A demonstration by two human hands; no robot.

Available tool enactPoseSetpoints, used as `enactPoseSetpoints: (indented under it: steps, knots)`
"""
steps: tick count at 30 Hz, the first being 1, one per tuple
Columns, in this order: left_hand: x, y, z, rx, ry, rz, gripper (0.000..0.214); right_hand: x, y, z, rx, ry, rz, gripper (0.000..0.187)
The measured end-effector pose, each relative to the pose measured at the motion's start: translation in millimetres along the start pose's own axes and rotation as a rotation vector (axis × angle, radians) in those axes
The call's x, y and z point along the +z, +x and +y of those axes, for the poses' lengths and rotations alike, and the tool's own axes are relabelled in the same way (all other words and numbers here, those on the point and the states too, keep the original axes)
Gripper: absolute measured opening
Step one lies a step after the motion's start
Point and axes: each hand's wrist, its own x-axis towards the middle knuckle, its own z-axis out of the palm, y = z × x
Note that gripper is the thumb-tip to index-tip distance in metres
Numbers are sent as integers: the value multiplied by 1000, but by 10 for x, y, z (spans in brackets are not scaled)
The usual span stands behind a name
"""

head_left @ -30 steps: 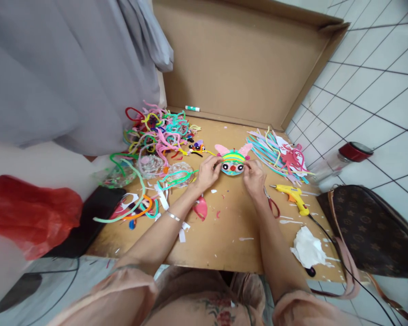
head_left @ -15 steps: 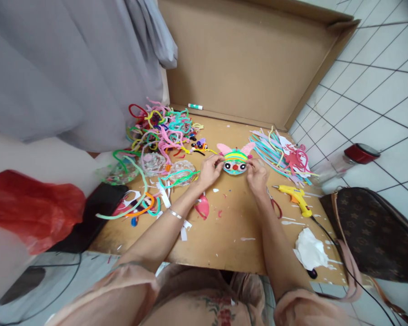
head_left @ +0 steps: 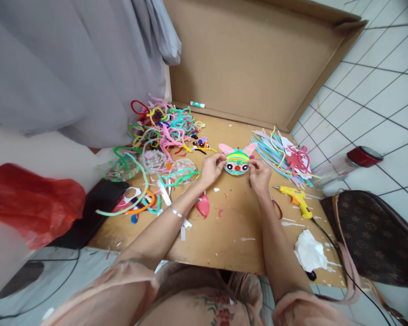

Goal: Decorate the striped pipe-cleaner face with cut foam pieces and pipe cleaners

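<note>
A small round craft face (head_left: 237,162) with striped yellow-green top, pink ears, black-and-white eyes and a red nose sits on the cardboard work surface (head_left: 224,226). My left hand (head_left: 210,169) pinches its left edge with curled fingers. Against the face's right edge, my right hand (head_left: 259,175) grips with closed fingers. Both forearms reach forward from the bottom of the view.
A tangle of coloured pipe cleaners (head_left: 159,129) lies at the left, straight ones (head_left: 275,151) at the right. A yellow glue gun (head_left: 295,198), white tissue (head_left: 309,253), red-lidded jar (head_left: 357,158), brown bag (head_left: 374,235), red plastic bag (head_left: 30,199) and upright cardboard wall (head_left: 258,59) surround the work.
Both hands keep hold of the craft face. The view has shifted slightly, so everything sits a little to the right and higher in the picture.
</note>
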Motion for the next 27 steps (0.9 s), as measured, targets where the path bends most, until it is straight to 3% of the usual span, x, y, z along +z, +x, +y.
enactPoseSetpoints:
  steps: [16, 27]
  knots:
    - [13, 19, 22, 0, 15, -8, 11, -8, -4, 93, 15, 34, -9, 17]
    - [72, -59, 38, 108, 52, 25, 12, -54, -37, 137, -16, -31, 5, 16]
